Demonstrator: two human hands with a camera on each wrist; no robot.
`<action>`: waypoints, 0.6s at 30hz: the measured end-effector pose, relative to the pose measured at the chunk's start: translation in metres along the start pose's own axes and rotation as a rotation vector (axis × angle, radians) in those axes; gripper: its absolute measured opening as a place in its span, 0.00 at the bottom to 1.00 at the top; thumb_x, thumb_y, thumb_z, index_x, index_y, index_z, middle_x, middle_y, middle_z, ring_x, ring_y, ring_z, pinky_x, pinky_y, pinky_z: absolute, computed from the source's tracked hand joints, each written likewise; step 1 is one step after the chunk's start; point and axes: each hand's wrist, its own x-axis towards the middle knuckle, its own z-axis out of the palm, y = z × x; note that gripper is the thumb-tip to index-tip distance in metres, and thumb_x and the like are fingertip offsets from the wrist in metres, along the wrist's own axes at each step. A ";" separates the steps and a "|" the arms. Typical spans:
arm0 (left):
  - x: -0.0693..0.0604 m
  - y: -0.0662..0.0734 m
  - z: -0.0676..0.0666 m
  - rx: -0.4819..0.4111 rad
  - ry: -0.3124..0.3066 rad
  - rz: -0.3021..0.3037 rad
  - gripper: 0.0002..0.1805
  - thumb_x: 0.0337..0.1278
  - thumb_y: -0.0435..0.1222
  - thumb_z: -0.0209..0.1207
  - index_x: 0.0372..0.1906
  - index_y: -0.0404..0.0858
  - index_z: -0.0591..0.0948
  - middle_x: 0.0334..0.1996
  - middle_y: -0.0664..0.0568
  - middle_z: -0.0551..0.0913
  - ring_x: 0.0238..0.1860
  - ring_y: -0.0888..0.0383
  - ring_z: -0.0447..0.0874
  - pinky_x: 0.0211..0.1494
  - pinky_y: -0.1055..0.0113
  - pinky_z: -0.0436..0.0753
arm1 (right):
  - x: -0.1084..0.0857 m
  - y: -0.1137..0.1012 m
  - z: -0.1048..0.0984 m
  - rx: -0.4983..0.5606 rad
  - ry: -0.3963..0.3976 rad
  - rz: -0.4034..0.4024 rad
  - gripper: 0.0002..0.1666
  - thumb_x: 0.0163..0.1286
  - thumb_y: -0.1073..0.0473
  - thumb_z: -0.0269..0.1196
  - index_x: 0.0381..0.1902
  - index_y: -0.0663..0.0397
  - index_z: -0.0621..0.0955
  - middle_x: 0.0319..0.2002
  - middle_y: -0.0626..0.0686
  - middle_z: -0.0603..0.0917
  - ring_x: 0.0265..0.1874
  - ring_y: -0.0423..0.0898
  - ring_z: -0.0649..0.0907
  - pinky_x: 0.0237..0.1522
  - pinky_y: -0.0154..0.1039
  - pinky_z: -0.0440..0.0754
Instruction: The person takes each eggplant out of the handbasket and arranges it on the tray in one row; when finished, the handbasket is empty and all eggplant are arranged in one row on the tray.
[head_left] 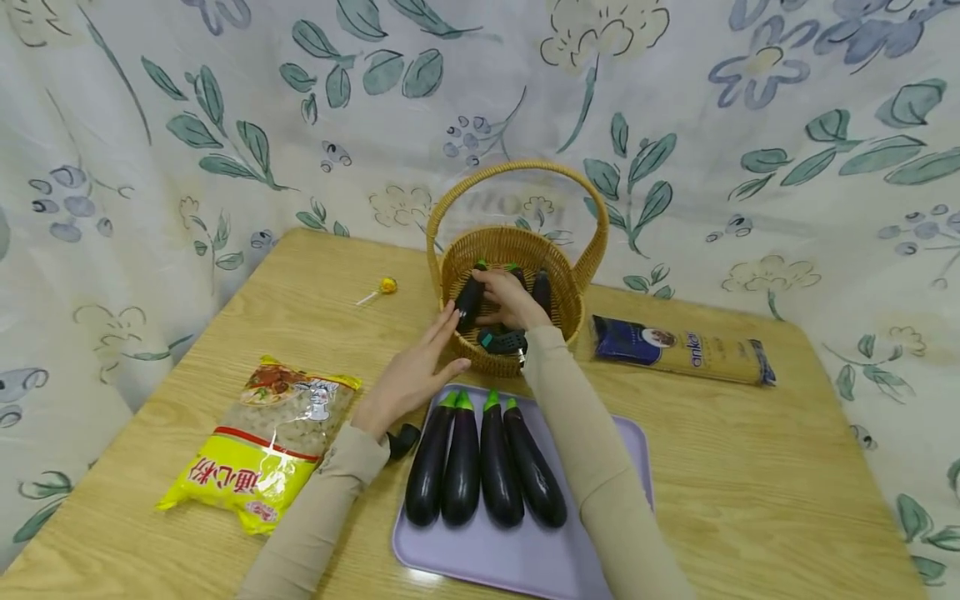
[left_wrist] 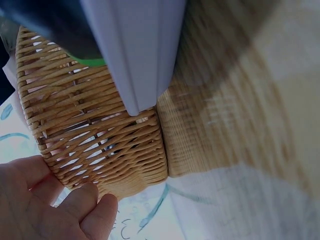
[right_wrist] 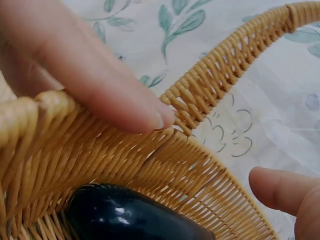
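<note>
My right hand point(head_left: 514, 298) reaches inside a round wicker basket point(head_left: 487, 365), its fingers beside a dark purple eggplant point(head_left: 469, 303) at the left inner wall. In the right wrist view, that eggplant point(right_wrist: 125, 212) lies in the basket, and no finger grips it. My left hand point(head_left: 411, 377) touches the basket's left rim with extended fingertips, thumb apart. In the left wrist view, the left hand's fingers point(left_wrist: 82, 200) rest against the woven side point(left_wrist: 100, 125). Two more eggplants, one at right point(head_left: 542, 290), show in the basket, partly behind my right hand.
A lilac tray point(head_left: 480, 554) with several eggplants point(head_left: 461, 467) stands in front of the basket. To its left lie a yellow-and-clear food bag point(head_left: 262, 442) and a lollipop point(head_left: 387, 286). A blue-and-tan packet point(head_left: 682, 348) lies right. The tall basket handle point(head_left: 517, 167) arches above.
</note>
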 end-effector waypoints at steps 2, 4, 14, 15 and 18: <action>-0.001 0.000 0.000 0.000 -0.001 -0.002 0.45 0.65 0.67 0.39 0.79 0.50 0.43 0.78 0.65 0.33 0.62 0.37 0.75 0.54 0.44 0.80 | 0.001 0.001 -0.001 -0.007 -0.012 0.004 0.41 0.74 0.49 0.55 0.77 0.50 0.51 0.78 0.55 0.49 0.77 0.52 0.53 0.63 0.60 0.73; -0.001 0.000 0.000 -0.001 0.001 -0.001 0.45 0.65 0.66 0.40 0.79 0.49 0.43 0.78 0.64 0.33 0.64 0.38 0.73 0.55 0.43 0.79 | 0.003 0.003 -0.001 -0.023 -0.039 0.011 0.41 0.74 0.49 0.54 0.77 0.50 0.51 0.78 0.55 0.48 0.77 0.53 0.52 0.64 0.60 0.72; -0.005 -0.001 0.003 0.009 -0.018 0.008 0.43 0.67 0.65 0.41 0.78 0.53 0.40 0.78 0.63 0.33 0.68 0.40 0.69 0.58 0.44 0.78 | 0.007 0.009 0.004 -0.050 -0.382 0.045 0.39 0.79 0.46 0.44 0.78 0.52 0.44 0.78 0.59 0.48 0.76 0.58 0.54 0.76 0.54 0.54; -0.004 -0.001 0.003 0.004 -0.010 0.011 0.43 0.67 0.64 0.41 0.78 0.53 0.40 0.79 0.63 0.33 0.67 0.39 0.70 0.57 0.44 0.79 | 0.006 0.008 0.004 -0.069 -0.381 0.036 0.39 0.79 0.46 0.44 0.78 0.53 0.45 0.78 0.59 0.48 0.76 0.57 0.54 0.76 0.53 0.53; -0.002 0.000 0.001 -0.003 0.013 0.014 0.43 0.67 0.64 0.41 0.78 0.53 0.41 0.79 0.62 0.34 0.65 0.39 0.72 0.54 0.44 0.80 | 0.003 0.004 0.004 -0.117 -0.379 0.015 0.40 0.79 0.45 0.45 0.78 0.53 0.44 0.78 0.59 0.47 0.77 0.57 0.51 0.77 0.53 0.51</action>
